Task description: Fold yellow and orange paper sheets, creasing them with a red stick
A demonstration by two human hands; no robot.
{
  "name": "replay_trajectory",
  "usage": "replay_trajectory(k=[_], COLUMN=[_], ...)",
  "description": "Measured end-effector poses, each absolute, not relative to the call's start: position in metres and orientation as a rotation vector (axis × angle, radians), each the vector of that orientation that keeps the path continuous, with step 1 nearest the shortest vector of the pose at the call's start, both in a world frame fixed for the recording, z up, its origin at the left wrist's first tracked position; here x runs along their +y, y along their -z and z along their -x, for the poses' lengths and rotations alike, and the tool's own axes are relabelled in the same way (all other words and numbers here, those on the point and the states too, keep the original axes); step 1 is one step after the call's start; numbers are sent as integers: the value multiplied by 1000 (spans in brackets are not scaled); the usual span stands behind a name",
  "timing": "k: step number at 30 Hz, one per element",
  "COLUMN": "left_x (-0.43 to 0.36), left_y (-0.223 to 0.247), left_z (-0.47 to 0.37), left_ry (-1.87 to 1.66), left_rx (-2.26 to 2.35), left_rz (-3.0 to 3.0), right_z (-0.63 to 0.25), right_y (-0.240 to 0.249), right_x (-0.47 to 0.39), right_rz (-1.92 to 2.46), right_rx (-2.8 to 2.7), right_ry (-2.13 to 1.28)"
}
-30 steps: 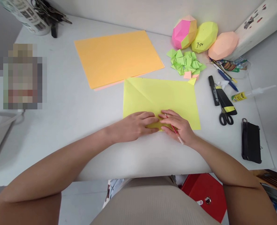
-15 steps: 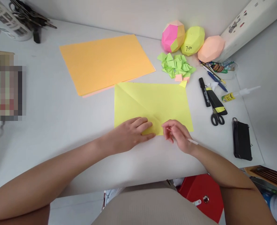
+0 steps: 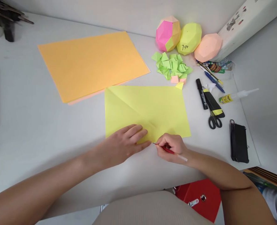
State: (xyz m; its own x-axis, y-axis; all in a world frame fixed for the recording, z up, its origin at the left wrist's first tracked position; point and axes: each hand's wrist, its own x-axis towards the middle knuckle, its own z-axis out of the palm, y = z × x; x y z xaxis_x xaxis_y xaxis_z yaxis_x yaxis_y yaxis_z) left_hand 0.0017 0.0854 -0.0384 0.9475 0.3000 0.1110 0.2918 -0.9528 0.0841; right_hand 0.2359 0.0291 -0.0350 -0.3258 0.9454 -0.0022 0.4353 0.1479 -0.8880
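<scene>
A yellow sheet of paper with a diagonal crease lies flat on the white table. My left hand rests flat on its lower edge, fingers stretched out and holding nothing. Close to those fingertips, my right hand pinches a red pen with a pale end. The pen's tip touches or hovers just at the paper's near edge; I cannot tell which.
Orange sheets lie at the upper left. Behind the yellow paper are small folded green pieces and faceted paper balls. To the right lie a black marker, scissors, a glue bottle and a black pouch.
My right hand has come down and slightly left to the paper's lower edge, and the red pen now shows clearly. My left hand stays on the paper. The whole view has shifted somewhat.
</scene>
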Motion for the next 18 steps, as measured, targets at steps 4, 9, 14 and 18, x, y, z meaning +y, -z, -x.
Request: replay_trajectory(k=[4,9,14,18], left_x=[85,85,85,85], left_y=[37,36,35,36], left_z=[-2,-2,-2,-2], left_ry=[-194,-171,-151,-146], left_rx=[460,473,473,453], left_rz=[-3036,-3017,-3010,-3009], right_z=[-235,-235,-234,-235], right_y=[36,36,36,36], right_x=[30,31,31,31], right_rz=[1318,1335,1368,1360], right_rx=[-1881,-1903,-1897,-1899], right_ry=[-1114,-1084,-1114,-1116])
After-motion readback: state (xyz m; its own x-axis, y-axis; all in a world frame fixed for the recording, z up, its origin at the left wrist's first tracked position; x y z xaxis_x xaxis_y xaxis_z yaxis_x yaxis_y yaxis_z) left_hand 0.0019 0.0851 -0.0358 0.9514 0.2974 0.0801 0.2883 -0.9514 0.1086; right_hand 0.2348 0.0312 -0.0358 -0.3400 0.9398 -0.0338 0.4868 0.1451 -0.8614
